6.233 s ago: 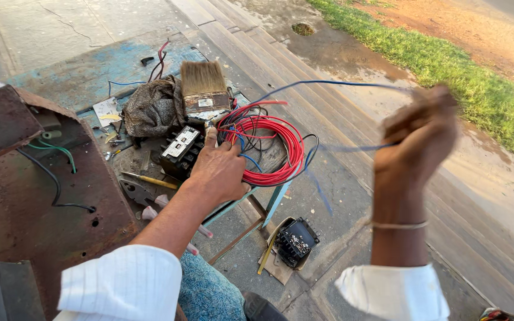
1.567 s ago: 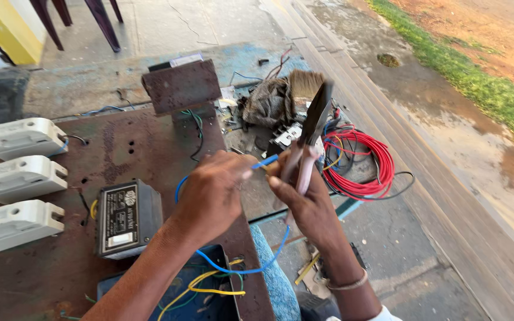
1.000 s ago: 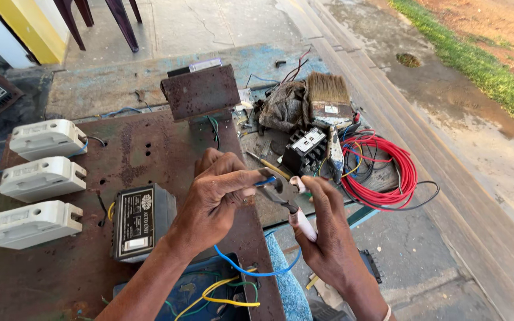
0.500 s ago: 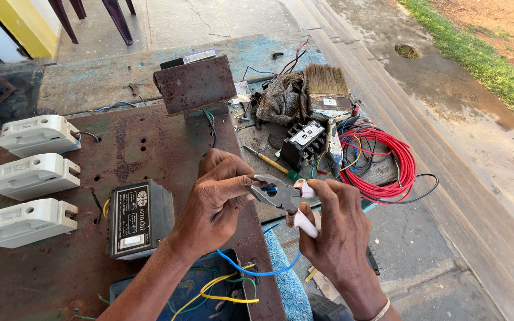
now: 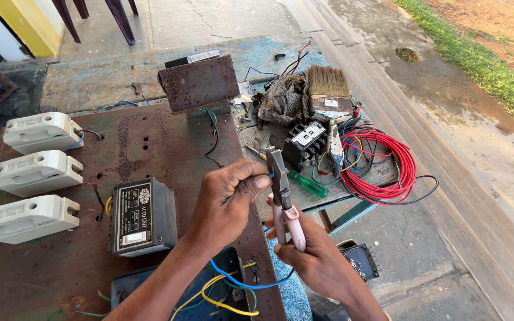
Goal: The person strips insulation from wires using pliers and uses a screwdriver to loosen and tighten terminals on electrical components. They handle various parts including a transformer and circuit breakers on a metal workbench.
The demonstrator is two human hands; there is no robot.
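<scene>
Pinched between thumb and forefinger of the left hand (image 5: 224,202): a blue wire (image 5: 242,280), its short end showing just beside the plier jaws, its length curling down under the palm toward the lower edge. Wrapped shut around the pink handles of the pliers (image 5: 282,196): the right hand (image 5: 319,258), tool held upright, dark jaws closed at the wire's tip.

Beneath both hands, a rusty metal panel (image 5: 150,137). Just left of the left wrist, a dark grey box (image 5: 143,217) with a pale printed label on its top face. Further left, in a column along the panel's edge, three white rectangular fuse holders (image 5: 34,169). Upright at the panel's far end, a rusted square plate (image 5: 198,82). Below the forearm, yellow wires (image 5: 221,303) looping over a blue casing.

Beyond the pliers, on a worn wooden bench: a green-handled screwdriver (image 5: 306,184), a black contactor (image 5: 306,142) with a white label, a wide paintbrush (image 5: 328,89) bearing a small label on its ferrule, a crumpled cloth (image 5: 284,98), and a red wire coil (image 5: 388,166).

Left forearm angled up from the bottom edge, right wrist bent in from the lower right, knuckles facing the camera.
</scene>
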